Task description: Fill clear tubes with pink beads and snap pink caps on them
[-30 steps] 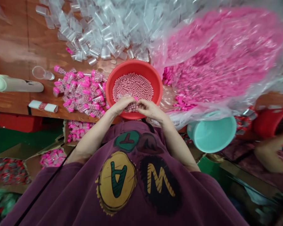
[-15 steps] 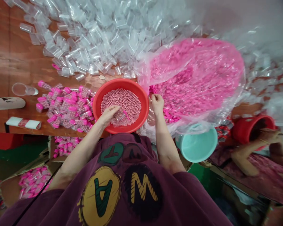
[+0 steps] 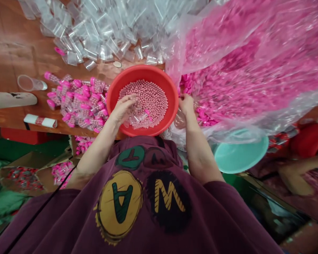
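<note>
A red basin (image 3: 143,69) holds many small pink beads (image 3: 153,98), with clear plastic pieces (image 3: 141,120) and a bright pink bit lying at its near side. My left hand (image 3: 124,108) is over the basin's left part, fingers curled round what looks like a clear plastic cup (image 3: 135,107), partly hidden against the beads. Beside the basin's right rim, my right hand (image 3: 187,104) has its fingers pinched together; whatever is in them is hidden. Loose bright pink plastic pieces (image 3: 205,117) lie right of that hand, at the mouth of a large clear bag (image 3: 243,77) full of them.
Bead-filled cups with pink caps (image 3: 82,100) are heaped left of the basin. Empty clear cups (image 3: 106,49) spread across the back. A turquoise tub (image 3: 241,155) stands front right, near another person's arm (image 3: 296,174). Cardboard boxes (image 3: 18,162) sit below the table's left edge.
The camera view has shifted and come closer to the table. My left hand has lifted slightly away from the clear pieces in the basin. My right hand remains by the rim, fingers pinched.
</note>
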Available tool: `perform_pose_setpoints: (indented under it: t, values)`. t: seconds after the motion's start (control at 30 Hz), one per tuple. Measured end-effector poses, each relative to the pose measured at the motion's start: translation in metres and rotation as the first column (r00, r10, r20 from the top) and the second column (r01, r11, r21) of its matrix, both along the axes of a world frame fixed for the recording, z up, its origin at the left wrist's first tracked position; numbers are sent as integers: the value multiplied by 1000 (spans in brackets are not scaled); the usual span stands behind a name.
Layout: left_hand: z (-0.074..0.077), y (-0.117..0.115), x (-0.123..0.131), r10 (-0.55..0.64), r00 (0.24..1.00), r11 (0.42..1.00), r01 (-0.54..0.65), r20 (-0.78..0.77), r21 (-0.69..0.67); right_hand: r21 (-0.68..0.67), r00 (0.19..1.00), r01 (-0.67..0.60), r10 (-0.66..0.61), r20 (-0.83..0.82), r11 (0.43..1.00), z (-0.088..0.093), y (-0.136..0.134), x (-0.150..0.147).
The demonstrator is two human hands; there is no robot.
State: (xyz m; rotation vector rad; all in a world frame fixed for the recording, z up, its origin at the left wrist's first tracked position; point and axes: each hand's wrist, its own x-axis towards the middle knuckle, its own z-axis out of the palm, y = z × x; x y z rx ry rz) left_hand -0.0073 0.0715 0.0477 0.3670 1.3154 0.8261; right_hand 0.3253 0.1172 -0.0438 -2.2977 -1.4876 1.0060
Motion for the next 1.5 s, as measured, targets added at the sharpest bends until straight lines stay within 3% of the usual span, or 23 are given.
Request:
perform_pose_setpoints:
  t: [0.1,0.17,0.23,0.33,0.47,0.6,0.87,0.93,1.03,1.17,1.33,1.5]
  values:
    - [6,-4,8,-45,997,999,46,62,-2,99,980,196,-191,-56,976,21,-32,3]
    - [13,-9,21,-77,989,997,77,123,-1,183,952,281,-249,-178,942,41,-51,-4]
    - [20,-14,37,-122,976,993,119,178,27,220,921,281,-199,-334,934,63,-69,-19]
    - [29,-18,59,-190,955,979,167,229,117,198,850,187,-57,-523,962,95,-88,-51]
    - [34,-18,70,-217,947,963,168,238,210,217,801,143,16,-599,966,126,-102,-91]
    - [39,-21,61,-206,952,960,152,226,235,218,732,197,5,-681,956,144,-111,-111]
    - [58,-24,42,-240,936,951,173,256,256,-33,412,331,-176,-894,943,159,-124,-127]
    - [60,-24,41,-262,932,945,196,249,262,-52,368,347,-187,-911,936,160,-126,-131]
    - [63,-26,42,-265,924,952,206,276,227,-15,407,381,-182,-895,925,161,-130,-132]
    - [64,-31,45,-274,896,960,235,348,151,147,568,427,-138,-811,892,165,-128,-124]
    - [58,-36,44,-343,869,937,292,356,191,376,822,250,10,-570,892,175,-119,-114]
    - [56,-40,39,-421,847,906,381,325,183,435,902,92,111,-418,896,185,-116,-113]
